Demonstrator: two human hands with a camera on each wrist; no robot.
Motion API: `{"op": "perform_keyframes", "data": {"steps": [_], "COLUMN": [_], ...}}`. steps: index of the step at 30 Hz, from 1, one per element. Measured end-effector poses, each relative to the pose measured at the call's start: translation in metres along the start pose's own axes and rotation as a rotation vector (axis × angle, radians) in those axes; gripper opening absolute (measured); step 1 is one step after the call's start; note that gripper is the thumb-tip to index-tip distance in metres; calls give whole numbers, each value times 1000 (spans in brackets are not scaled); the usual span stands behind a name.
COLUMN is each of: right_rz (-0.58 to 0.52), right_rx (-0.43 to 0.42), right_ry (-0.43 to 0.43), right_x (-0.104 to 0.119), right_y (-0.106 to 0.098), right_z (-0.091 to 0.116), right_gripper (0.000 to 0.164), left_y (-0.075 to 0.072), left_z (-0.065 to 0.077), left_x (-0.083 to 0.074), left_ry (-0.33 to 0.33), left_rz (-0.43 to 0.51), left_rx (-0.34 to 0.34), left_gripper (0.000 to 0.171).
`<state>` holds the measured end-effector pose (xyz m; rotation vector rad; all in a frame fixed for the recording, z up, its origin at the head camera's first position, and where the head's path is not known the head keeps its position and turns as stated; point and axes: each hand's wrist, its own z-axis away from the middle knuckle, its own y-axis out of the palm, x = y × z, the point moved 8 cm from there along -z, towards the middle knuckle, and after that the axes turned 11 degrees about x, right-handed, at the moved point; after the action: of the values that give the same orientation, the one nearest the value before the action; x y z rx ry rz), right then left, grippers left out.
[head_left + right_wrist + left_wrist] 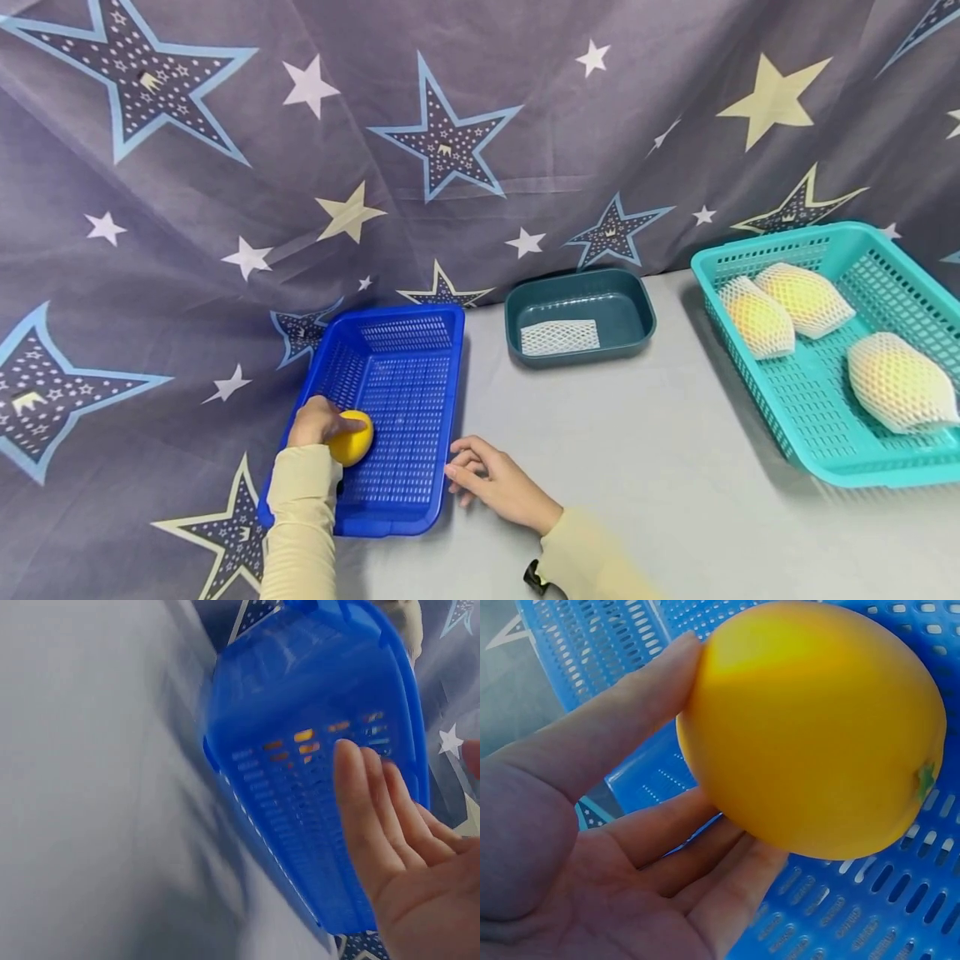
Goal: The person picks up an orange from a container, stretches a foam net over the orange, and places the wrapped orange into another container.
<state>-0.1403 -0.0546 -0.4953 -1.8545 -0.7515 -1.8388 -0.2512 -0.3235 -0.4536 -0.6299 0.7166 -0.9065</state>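
My left hand holds a smooth, rounded yellow fruit inside the left part of a blue slotted basket. In the left wrist view the thumb presses one side of the fruit and the fingers support it from beneath; a small green stem mark shows on its far end. My right hand, holding nothing, is just outside the basket's right wall, its fingers loosely bent. The right wrist view has those fingertips right by the basket's slotted side, with bits of yellow showing through the slots.
A dark green tray at the back holds a flattened white foam net. On the right stands a turquoise basket with three yellowish fruits in foam nets. A star-patterned curtain hangs behind the table.
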Motion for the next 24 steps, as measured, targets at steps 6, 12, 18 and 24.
{"op": "perform_keyframes", "data": {"steps": [6, 12, 18, 24], "right_rz": [-197, -293, -376, -441], "right_rx": [-26, -33, -37, -47], "right_ry": [-22, -22, -5, 8], "right_x": [-5, -6, -7, -9], "right_y": [3, 6, 7, 7], "right_z": [-5, -8, -9, -10], "right_gripper": [35, 35, 35, 34], "left_y": [3, 6, 8, 13], "left_z": [-1, -1, -2, -5], "left_x": [0, 4, 6, 5], "left_ry": [-11, -26, -22, -3], "left_rz": [32, 62, 92, 91], "left_rx": [7, 16, -3, 18], "left_gripper": [62, 65, 65, 63]}}
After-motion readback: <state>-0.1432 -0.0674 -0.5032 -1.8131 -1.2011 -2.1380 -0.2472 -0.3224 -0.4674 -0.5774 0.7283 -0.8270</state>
